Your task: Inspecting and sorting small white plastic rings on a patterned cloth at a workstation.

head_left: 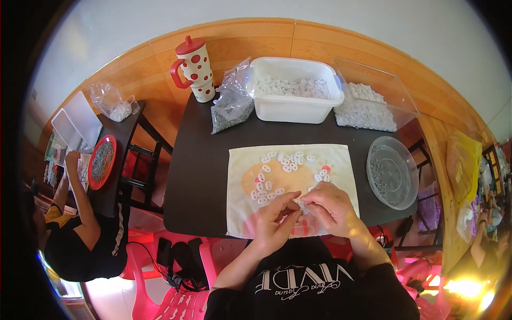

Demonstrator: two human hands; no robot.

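Observation:
My left hand (274,218) and my right hand (332,208) meet over the front part of a pale printed cloth (341,165). Thumbs and forefingers of both are pinched together at a small whitish piece (303,207), mostly hidden by the fingertips, so its exact kind is unclear. Just beyond my fingers, many small white oval plastic pieces (261,186) with dark-looking holes lie scattered on the cloth. Another loose group of white oval pieces (288,161) sits farther back, and a few more lie beside my right hand.
At the back of the dark table (194,176) stand a spotted tumbler (197,69), a bag of grey bits (232,106), a white tub (296,110) and a bag of white pieces (368,114). A clear round dish (394,176) holds grey bits. Leftward, another person (80,224) works by a red plate (102,162).

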